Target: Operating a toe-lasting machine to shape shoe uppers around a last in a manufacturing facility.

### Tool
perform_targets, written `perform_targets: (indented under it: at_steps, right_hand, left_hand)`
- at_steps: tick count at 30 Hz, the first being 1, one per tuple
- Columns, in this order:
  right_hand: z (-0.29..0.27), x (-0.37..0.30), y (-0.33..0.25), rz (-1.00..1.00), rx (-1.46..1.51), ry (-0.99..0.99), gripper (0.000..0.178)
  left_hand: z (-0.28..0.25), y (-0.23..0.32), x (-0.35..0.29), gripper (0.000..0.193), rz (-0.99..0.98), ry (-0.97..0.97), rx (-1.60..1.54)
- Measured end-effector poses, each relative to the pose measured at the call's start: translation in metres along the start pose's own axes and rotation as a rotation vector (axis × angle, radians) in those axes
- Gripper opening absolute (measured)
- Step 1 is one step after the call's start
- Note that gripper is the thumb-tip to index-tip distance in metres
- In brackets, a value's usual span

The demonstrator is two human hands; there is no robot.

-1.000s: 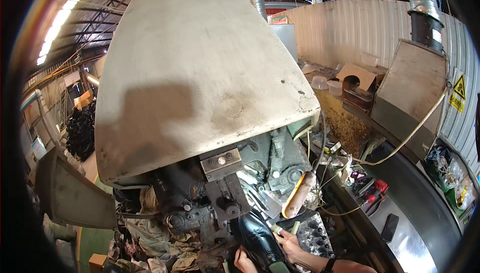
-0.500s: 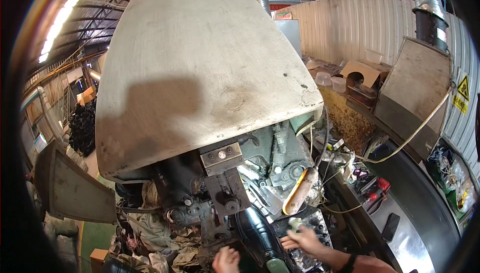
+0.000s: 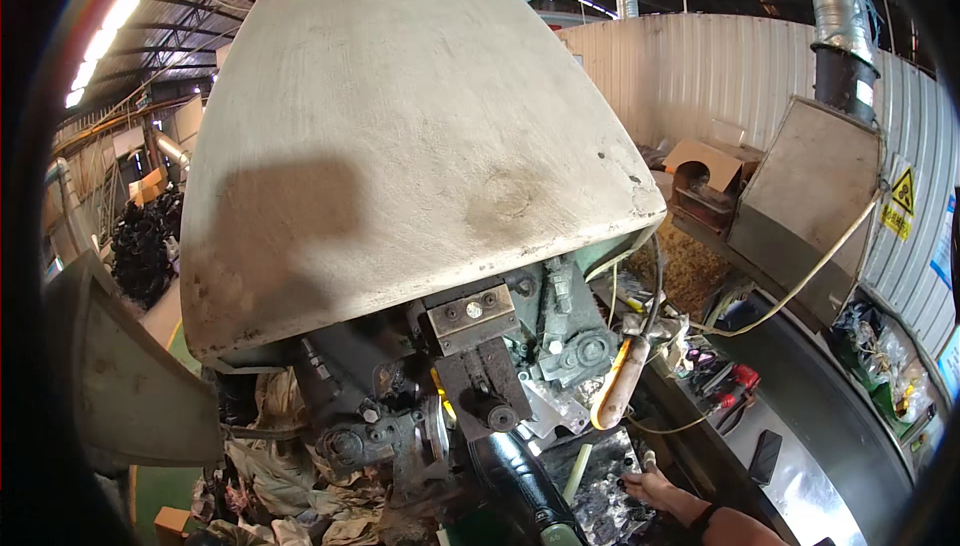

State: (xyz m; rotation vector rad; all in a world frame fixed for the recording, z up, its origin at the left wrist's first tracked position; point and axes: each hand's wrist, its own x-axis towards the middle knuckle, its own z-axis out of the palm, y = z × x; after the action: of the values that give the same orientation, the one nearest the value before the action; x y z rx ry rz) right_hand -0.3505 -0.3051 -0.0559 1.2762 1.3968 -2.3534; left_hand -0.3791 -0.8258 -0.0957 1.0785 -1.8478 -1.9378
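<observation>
Head: black shoe apart, left of right grip; can't tell grip's hold.

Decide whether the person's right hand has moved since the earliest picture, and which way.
Yes: judged against the machine's bolted metal block, the right hand has moved right, away from the black shoe.

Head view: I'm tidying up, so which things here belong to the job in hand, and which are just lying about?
Likely in the job:
black shoe
machine at its far end
lamp

Likely just lying about:
phone
red tool
heap of cloth
</observation>
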Motion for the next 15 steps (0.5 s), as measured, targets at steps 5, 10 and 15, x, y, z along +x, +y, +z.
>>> perform_targets:
  at_steps: [5, 10, 15]
  right_hand:
    - [-0.025, -0.030, -0.010, -0.137, -0.151, -0.017, 0.098]
    - [-0.011, -0.072, -0.031, -0.236, -0.114, -0.013, 0.095]
    - [0.015, -0.119, -0.057, -0.339, -0.198, -0.252, 0.079]
  left_hand:
    - [0.011, -0.002, -0.004, 0.046, -0.033, -0.005, 0.039]
    - [-0.014, -0.007, -0.013, 0.048, -0.048, 0.086, 0.087]
    - [-0.058, 0.002, -0.060, 0.050, -0.094, 0.190, 0.168]
